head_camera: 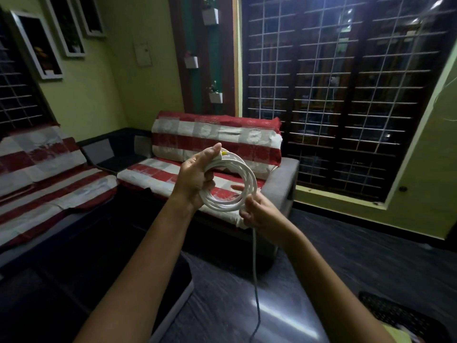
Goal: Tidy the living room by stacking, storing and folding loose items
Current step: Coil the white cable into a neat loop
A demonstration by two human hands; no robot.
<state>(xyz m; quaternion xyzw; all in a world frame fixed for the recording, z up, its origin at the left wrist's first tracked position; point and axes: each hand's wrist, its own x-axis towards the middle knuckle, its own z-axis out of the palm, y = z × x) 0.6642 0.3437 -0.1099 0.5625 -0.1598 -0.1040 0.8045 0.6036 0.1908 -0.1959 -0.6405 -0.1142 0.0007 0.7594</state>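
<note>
Left sofa (42, 169): along the left wall, draped in a red-and-white striped cover.
Wall frames (37, 43): white-edged, hung in a row above the left sofa on the yellow-green wall.
Corner table (116, 157): dark, wedged between the two sofas.
Low table (178, 288): dark top with a pale edge, in the lower left foreground under the left forearm.
Left hand (195, 179): raised at mid-frame, palm toward the camera, fingers curled through the coil and gripping its left side, thumb up against the top of the loops.
Cable coil (230, 181): white cord wound in several round loops, held in the air between both hands in front of the middle sofa; small yellow mark at the top beside the left thumb.
Middle sofa (217, 147): behind the hands, same red-and-white striped cover, grey arm on its right side.
Wall planters (211, 16): small white pots on a dark vertical panel above the middle sofa.
Right hand (259, 209): just below and right of the coil, fingers curled round the cord at the loop's lower right edge.
Loose cable end (254, 268): hanging straight down from the right hand toward the dark glossy floor (346, 256).
Window (346, 95): large, dark, white grid bars, filling the right wall.
Dark basket (395, 315): at the bottom right, only partly visible.
</note>
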